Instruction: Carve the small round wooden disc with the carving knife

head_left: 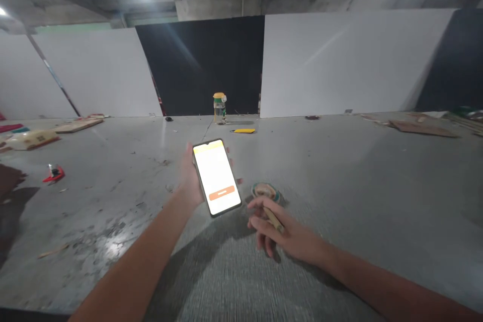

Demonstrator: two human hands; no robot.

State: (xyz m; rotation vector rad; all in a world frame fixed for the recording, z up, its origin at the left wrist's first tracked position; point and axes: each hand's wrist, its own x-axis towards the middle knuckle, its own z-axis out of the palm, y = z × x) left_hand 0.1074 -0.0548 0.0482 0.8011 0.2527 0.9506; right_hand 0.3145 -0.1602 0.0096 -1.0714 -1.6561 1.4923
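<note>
My left hand (190, 176) grips a phone (217, 177), fingers wrapped round its edges, the lit white screen facing me with an orange bar low on it. My right hand (281, 234) sits just right of the phone, fingers curled loosely round a thin brown stick (274, 219). Just beyond that hand lies a small round tin (266, 191) on the concrete floor (339, 186); I cannot tell what is in it. Well ahead of both hands stands a clear bottle (220, 108) with a yellow lid, contents unclear, a yellow flat object (243, 131) near it.
</note>
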